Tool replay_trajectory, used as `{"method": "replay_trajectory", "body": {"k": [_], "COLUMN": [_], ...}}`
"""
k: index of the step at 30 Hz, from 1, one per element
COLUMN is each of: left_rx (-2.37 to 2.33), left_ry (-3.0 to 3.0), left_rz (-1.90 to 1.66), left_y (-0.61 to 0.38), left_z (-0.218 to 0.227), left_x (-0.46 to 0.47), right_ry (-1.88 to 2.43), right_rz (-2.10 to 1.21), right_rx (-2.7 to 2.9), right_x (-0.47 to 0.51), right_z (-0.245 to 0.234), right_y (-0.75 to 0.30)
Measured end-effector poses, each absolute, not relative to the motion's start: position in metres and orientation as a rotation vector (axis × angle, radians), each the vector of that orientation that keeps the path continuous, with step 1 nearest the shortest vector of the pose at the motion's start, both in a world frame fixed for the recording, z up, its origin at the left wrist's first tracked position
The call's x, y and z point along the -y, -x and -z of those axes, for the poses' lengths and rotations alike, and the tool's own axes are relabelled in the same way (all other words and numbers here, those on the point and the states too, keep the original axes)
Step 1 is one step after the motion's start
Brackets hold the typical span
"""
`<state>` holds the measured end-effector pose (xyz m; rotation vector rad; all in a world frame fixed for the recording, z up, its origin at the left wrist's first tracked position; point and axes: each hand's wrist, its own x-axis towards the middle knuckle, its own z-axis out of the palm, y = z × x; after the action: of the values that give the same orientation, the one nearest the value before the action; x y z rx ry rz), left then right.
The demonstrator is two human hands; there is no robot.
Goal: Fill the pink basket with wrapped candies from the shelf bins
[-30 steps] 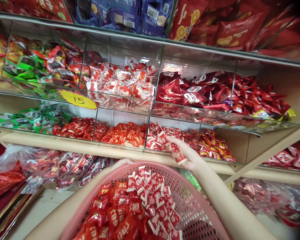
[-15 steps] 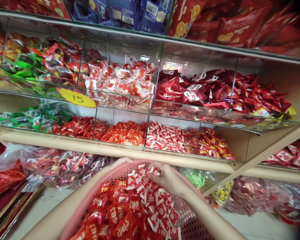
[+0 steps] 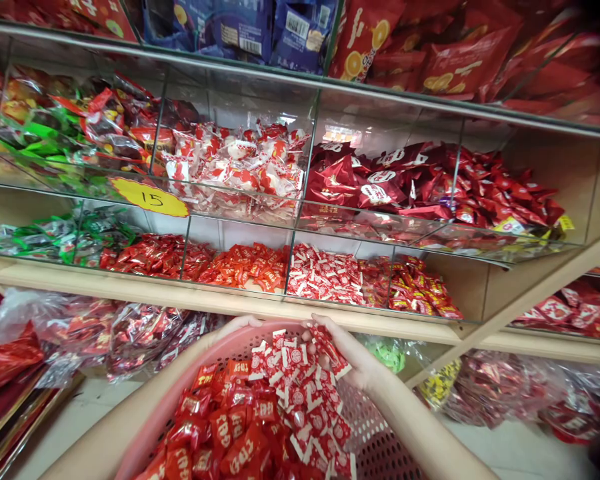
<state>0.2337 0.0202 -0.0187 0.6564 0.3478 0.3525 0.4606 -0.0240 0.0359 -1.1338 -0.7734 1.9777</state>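
Observation:
A pink perforated basket [image 3: 380, 440] sits low in front of me, heaped with red candies and red-and-white candies [image 3: 300, 393]. My left hand [image 3: 235, 325] curls over the basket's far rim, only its fingers showing. My right hand [image 3: 347, 353] is over the basket's far right side, palm turned up. Its fingers are spread, with a few red-and-white candies [image 3: 333, 350] lying on them above the pile. The matching red-and-white candies fill a clear shelf bin [image 3: 325, 277] just behind the basket.
Clear bins line the wooden shelf [image 3: 130, 290]: green wrappers at left, red packets in the middle and right. A yellow price tag "15" [image 3: 150, 197] hangs on the upper row. Plastic bags of sweets [image 3: 130, 330] lie below the shelf.
My right hand came down from the shelf bin with candies into the basket, then turned palm up and opened over the pile. The left hand stayed on the rim.

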Motion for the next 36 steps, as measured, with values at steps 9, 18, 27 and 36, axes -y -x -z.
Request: {"method": "replay_trajectory", "body": {"k": [9, 18, 27, 36], "left_rx": [-0.425, -0.502, -0.52, -0.529], "left_ry": [-0.701, -0.688, -0.665, -0.637], "left_rz": [-0.38, -0.374, -0.348, -0.354], "left_y": [-0.233, -0.233, -0.232, -0.227], "left_z": [0.014, 0.013, 0.018, 0.031], "left_x": [-0.019, -0.02, -0.021, -0.028], "right_ry": [1.156, 1.295, 1.224, 1.25], "right_rz": [-1.881, -1.736, -1.664, -1.314], "right_rx": [0.93, 1.179, 1.203, 1.498], "right_x": [0.026, 0.028, 0.025, 0.015], "right_z": [-0.029, -0.032, -0.024, 0.0], "right_y": [-0.459, -0.456, -0.459, -0.455]}}
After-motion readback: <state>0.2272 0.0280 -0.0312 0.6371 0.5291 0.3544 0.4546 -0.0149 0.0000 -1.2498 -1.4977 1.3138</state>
